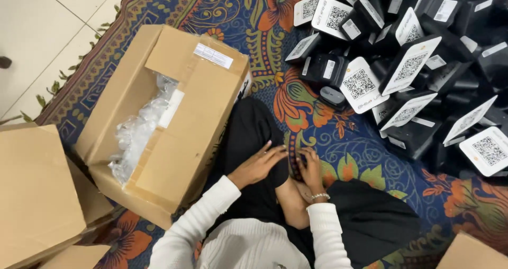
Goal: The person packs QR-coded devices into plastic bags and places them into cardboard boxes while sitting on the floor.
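Note:
I sit on a patterned rug (254,30) in black trousers and a white ribbed sweater. My left hand (259,164) rests flat on my black-clad knee, fingers spread and holding nothing. My right hand (308,168), with a bracelet at the wrist, lies fingers down on the rug just beside the left hand; nothing shows in it. A heap of small black devices with white square-patterned labels (407,62) lies on the rug to the upper right, a short way beyond my right hand.
An open cardboard box (174,158) with clear plastic wrapping (137,131) inside lies left of my knee. Another cardboard box (37,189) fills the lower left, and a cardboard corner (471,253) shows at lower right. Pale tiled floor (47,25) borders the rug's fringe.

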